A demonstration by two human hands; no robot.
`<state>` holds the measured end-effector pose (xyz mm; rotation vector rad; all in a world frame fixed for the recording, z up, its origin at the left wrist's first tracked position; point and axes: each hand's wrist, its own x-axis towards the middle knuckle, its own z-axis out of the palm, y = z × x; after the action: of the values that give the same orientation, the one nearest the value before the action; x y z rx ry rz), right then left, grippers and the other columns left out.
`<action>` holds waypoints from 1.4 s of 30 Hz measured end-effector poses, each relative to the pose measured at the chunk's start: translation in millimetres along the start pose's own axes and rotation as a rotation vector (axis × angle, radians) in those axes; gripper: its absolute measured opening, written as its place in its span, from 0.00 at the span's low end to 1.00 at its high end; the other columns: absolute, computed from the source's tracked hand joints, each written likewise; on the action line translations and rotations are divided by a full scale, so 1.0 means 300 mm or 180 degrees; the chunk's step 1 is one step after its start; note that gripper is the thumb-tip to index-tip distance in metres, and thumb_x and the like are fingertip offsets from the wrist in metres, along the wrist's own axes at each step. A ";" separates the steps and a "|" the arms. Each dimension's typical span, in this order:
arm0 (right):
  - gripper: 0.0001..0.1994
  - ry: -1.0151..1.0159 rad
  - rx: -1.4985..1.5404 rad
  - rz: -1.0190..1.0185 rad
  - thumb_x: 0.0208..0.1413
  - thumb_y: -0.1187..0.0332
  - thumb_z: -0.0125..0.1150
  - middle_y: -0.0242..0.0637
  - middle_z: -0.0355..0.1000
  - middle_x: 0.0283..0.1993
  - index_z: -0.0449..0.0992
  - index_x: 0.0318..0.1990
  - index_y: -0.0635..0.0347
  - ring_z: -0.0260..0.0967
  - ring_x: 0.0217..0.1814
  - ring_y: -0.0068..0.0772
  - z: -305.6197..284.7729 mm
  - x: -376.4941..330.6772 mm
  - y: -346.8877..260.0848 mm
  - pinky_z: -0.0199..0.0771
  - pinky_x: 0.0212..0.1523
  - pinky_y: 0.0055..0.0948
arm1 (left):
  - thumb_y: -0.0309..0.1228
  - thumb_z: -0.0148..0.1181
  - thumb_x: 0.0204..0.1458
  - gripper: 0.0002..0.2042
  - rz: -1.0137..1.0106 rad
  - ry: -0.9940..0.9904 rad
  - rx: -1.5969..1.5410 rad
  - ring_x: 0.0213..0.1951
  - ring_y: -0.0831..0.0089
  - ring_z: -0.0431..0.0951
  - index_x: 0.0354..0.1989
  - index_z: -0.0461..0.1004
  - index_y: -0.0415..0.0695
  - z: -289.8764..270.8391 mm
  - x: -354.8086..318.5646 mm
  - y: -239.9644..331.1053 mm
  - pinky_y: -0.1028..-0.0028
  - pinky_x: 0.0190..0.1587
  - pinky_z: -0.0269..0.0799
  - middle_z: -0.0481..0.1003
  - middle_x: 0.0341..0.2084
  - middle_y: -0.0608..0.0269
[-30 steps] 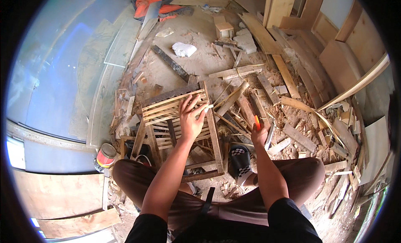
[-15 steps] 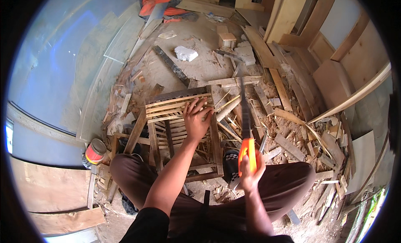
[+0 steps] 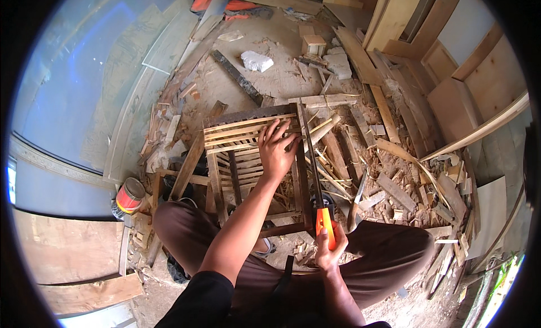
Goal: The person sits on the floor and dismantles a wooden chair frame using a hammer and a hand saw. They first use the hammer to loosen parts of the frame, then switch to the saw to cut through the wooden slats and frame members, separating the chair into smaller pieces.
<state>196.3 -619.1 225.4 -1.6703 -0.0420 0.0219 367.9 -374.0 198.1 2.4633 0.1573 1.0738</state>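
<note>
My right hand (image 3: 329, 246) grips the orange-and-yellow handle of a hand saw (image 3: 314, 159). The saw's dark blade points away from me and lies along the right side of a wooden frame with slats (image 3: 213, 173), close against its edge; I cannot tell whether the teeth touch the wood. My left hand (image 3: 277, 153) rests with spread fingers on the pale slats (image 3: 234, 134) near the frame's upper right corner. The frame stands tilted between my bent legs, and my left forearm hides part of its slats.
Wood offcuts (image 3: 394, 194) and splinters litter the floor at right. Beside my right knee lies a long-bladed tool (image 3: 359, 197). A red-and-yellow can (image 3: 131, 196) stands at left, a white lump (image 3: 257, 61) farther off. Boards (image 3: 360, 54) line the right; glass sheets (image 3: 158, 52) lean left.
The saw has swung left and down, from the air right of the frame to its right edge. My left hand stays on the slats; the whole view has shifted slightly.
</note>
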 end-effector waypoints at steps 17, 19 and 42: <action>0.14 -0.0089 0.0155 0.0147 0.68 0.63 0.60 0.29 0.70 0.26 0.75 0.44 0.70 0.61 0.27 0.17 -0.011 0.040 0.009 0.62 0.29 0.23 | 0.32 0.74 0.51 0.06 -0.0087 -0.0034 -0.0017 0.68 0.61 0.71 0.38 0.89 0.52 0.007 -0.005 0.021 0.50 0.72 0.57 0.79 0.61 0.69; 0.14 -0.0062 -0.0001 0.0070 0.68 0.63 0.59 0.29 0.69 0.26 0.75 0.44 0.70 0.61 0.26 0.17 0.000 0.038 -0.023 0.62 0.28 0.24 | 0.32 0.74 0.51 0.07 -0.0087 -0.0024 -0.0010 0.69 0.61 0.71 0.38 0.89 0.53 0.007 -0.003 0.023 0.51 0.72 0.57 0.79 0.61 0.69; 0.20 -0.0100 0.0010 0.0081 0.71 0.55 0.58 0.24 0.64 0.23 0.73 0.43 0.68 0.57 0.22 0.12 -0.012 0.030 -0.041 0.53 0.22 0.19 | 0.32 0.73 0.52 0.02 -0.0062 0.0311 0.0157 0.70 0.65 0.70 0.34 0.88 0.54 0.080 -0.053 0.027 0.54 0.73 0.49 0.82 0.56 0.74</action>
<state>205.4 -621.2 238.3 -1.6672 -0.0445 0.0675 373.5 -394.2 176.8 2.4484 0.2404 1.1960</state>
